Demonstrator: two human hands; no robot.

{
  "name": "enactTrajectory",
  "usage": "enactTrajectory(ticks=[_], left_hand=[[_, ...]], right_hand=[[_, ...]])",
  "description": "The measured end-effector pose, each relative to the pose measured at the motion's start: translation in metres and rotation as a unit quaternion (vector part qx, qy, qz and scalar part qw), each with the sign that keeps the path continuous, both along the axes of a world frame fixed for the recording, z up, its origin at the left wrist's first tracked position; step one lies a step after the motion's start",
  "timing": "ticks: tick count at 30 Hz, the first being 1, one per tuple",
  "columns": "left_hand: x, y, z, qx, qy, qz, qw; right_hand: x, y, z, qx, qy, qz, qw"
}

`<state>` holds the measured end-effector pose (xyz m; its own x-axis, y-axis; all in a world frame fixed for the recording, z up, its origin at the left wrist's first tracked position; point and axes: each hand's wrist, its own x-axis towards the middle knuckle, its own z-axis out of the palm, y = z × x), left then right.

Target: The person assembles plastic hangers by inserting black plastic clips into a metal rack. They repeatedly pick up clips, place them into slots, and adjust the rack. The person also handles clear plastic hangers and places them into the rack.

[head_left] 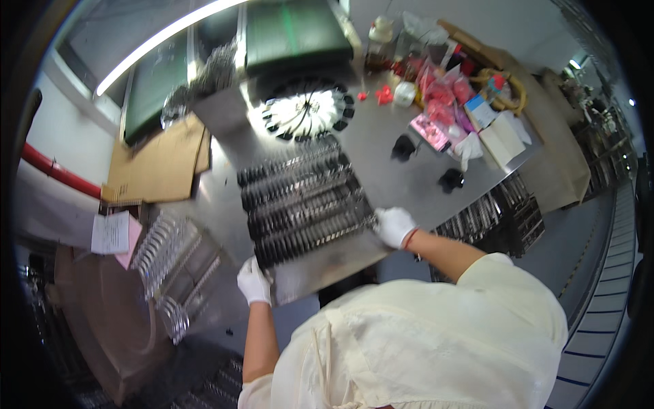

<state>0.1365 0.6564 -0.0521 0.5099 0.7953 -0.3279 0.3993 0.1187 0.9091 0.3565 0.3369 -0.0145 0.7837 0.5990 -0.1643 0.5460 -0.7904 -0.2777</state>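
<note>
A black rack (pixel 302 204) with several rows of closely set dark pieces is in front of me at the near edge of the metal table (pixel 381 167). My left hand (pixel 254 281), in a white glove, is closed on its near left corner. At the near right corner, my right hand (pixel 395 227), also gloved in white, grips the rack's edge. The fingertips of both hands are partly hidden by the rack. What the dark pieces are is too small to tell.
Beyond the rack lies a round black-and-white fan-like object (pixel 308 109). Pink bags (pixel 439 92), a white box (pixel 503 140) and two small black pieces (pixel 403 146) are on the right. Clear plastic trays (pixel 174 255) and flat cardboard (pixel 153 163) sit left. More dark racks (pixel 490 215) stand below right.
</note>
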Motion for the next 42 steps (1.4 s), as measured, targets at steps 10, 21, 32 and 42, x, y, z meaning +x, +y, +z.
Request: enactTrajectory(ticks=[10,21,32,42], left_hand=[[0.001,-0.026,0.0,0.247,0.179,-0.125,0.944],[-0.019,-0.008,-0.031,0.292,0.162,-0.116,0.935],[0.026,0.029,-0.016,0.266,0.217,-0.298,0.891],[0.076,0.011,0.138,-0.182,0.163,-0.303,0.921]], right_hand=[[0.194,0.007,-0.001,0.087,-0.004,0.031,0.996],[0.402,0.095,-0.059,0.112,-0.113,-0.337,0.928],[0.22,0.008,0.027,0.543,0.22,-0.26,0.767],[-0.02,0.046,0.067,0.498,-0.108,-0.112,0.853]])
